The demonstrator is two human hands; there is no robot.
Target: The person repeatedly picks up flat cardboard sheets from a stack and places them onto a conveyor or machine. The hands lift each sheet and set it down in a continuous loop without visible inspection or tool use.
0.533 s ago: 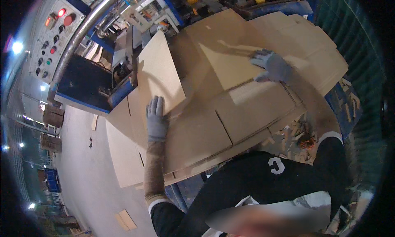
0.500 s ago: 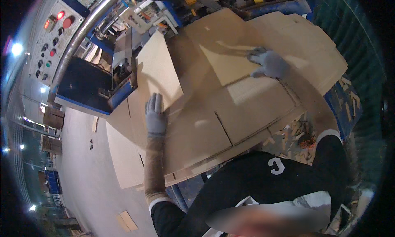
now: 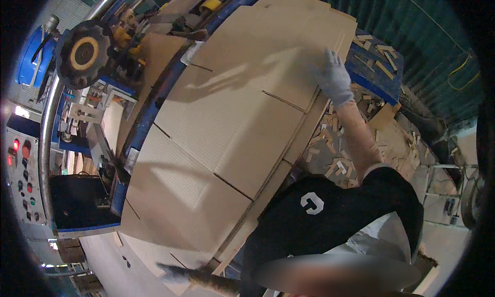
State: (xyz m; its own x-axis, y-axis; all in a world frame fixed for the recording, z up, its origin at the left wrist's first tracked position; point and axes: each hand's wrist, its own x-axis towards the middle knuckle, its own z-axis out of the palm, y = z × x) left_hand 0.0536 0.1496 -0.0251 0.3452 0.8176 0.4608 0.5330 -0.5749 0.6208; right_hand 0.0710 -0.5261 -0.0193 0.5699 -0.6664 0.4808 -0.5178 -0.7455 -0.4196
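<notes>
A large flat corrugated cardboard sheet, tan, with cut slots and fold lines, lay tilted across the middle of the view, on top of more sheets of the same kind. The right hand, in a pale grey glove, gripped its edge at 1 o'clock, the forearm bare. The left hand, also gloved, reached to the sheet's corner at 7 o'clock; I could not tell if it was closed. At 10 o'clock stood a blue machine with a black toothed wheel. Cardboard scraps covered the floor at 3 o'clock.
</notes>
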